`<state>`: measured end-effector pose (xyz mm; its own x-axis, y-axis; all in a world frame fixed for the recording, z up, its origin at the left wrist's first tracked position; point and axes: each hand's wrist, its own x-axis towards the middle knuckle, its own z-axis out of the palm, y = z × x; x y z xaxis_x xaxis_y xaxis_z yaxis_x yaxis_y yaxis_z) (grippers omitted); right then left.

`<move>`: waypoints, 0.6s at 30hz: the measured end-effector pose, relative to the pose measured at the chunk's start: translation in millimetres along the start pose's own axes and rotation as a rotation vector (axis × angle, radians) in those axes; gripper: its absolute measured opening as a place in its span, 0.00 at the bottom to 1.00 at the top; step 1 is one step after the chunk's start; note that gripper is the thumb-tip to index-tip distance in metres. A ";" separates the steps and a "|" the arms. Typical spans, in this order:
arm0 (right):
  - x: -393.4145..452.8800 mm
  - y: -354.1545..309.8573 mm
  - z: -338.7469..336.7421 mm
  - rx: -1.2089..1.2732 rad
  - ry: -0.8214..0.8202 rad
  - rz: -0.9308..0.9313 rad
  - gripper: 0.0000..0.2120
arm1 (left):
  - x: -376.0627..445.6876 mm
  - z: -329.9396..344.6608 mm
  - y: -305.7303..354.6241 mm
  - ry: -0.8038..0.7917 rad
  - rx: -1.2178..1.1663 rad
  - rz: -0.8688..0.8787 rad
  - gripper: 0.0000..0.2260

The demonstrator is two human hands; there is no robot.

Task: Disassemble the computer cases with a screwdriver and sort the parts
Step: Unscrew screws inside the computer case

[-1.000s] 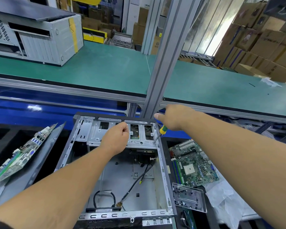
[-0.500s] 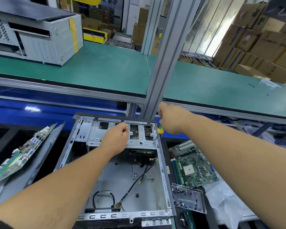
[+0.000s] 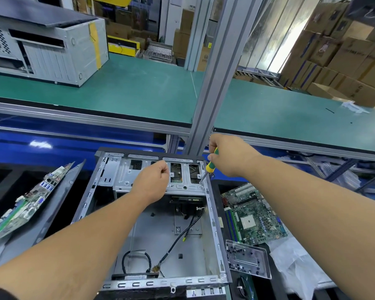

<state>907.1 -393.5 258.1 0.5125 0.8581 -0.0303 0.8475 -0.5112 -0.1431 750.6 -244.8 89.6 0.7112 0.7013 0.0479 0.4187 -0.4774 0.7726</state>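
The open computer case (image 3: 152, 232) lies nearest, already stripped of its circuit board (image 3: 252, 217), which is set just beside it on the right; cables and the drive cage (image 3: 182, 176) are left inside. The left hand (image 3: 153, 184) is curled on the cage, its grip apparently closed. The right hand (image 3: 230, 156) is wrapped round the screwdriver (image 3: 209, 166), its tip set at a cage screw

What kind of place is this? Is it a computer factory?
Probably a workshop or warehouse line where old computers get taken apart. An opened case sits under the hands, loose circuit boards lie beside it, and stacked cardboard boxes stand behind the long green benches.
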 end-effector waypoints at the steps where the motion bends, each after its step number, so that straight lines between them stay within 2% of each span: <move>1: -0.6 0.3 -2.0 0.009 0.008 -0.009 0.06 | 0.1 0.0 -0.1 -0.002 -0.005 0.001 0.11; 6: -5.8 -0.7 -7.6 0.055 0.054 -0.034 0.06 | -1.0 -0.9 1.6 0.003 -0.008 -0.002 0.11; 12: -8.3 -0.2 4.0 -0.050 0.011 -0.015 0.06 | -4.3 -0.4 5.4 0.008 0.036 -0.015 0.11; 18: -7.3 2.3 10.5 -0.044 0.012 -0.021 0.03 | -5.8 -1.0 4.5 0.015 0.060 0.003 0.10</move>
<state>903.8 -400.4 247.6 0.4958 0.8683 -0.0154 0.8632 -0.4947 -0.1002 747.8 -250.4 93.4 0.7040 0.7077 0.0602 0.4500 -0.5100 0.7331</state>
